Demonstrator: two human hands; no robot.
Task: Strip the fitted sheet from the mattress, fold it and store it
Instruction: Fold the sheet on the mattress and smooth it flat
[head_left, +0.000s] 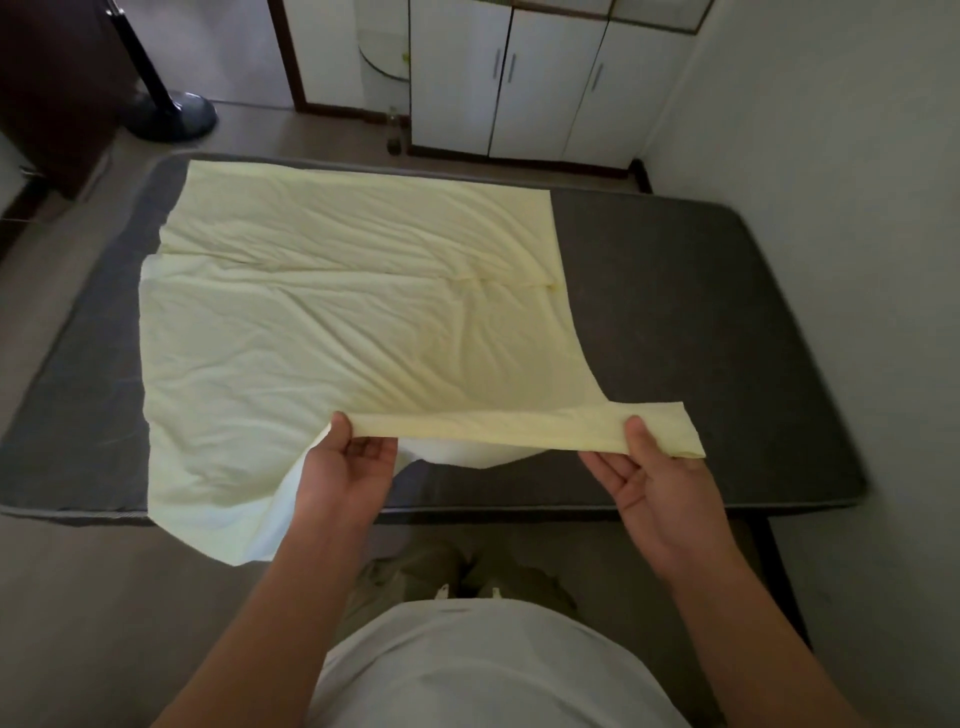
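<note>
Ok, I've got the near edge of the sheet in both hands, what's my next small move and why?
Probably carry that edge away from you and lay it on the far edge. The sheet lies spread on the mattress, and your left hand and right hand pinch its lifted near edge.

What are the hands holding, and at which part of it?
The pale yellow sheet, by its raised near edge: left hand toward the left end, right hand toward the right.
</note>
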